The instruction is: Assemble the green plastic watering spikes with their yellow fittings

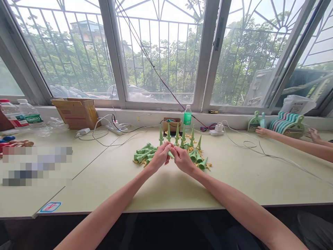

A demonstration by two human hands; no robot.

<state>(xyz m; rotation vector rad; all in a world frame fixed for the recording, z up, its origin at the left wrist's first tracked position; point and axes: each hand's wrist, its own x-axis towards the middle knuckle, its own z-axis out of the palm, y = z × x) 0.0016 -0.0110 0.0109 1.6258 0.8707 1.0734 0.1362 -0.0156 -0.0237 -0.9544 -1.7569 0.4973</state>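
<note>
Both my hands meet above the table, fingers closed round one small green plastic spike (171, 155), whose tapered end points toward me. My left hand (159, 156) pinches it from the left, and my right hand (182, 159) grips it from the right. Fingers hide most of the spike, so I cannot tell whether a yellow piece is with it. Behind my hands several green spikes (183, 133) stand upright in a row. A heap of green tubular parts (142, 153) lies left; loose green cones (199, 158) and small yellow pieces (208, 166) lie right.
A small brown box (172, 125) and a green-labelled bottle (187, 116) stand behind the spikes. Cables (244, 142) and a power strip (117, 128) cross the table. At the right, another person's hands touch a row of pastel plastic hangers (288, 123). A cardboard box (75, 113) stands back left.
</note>
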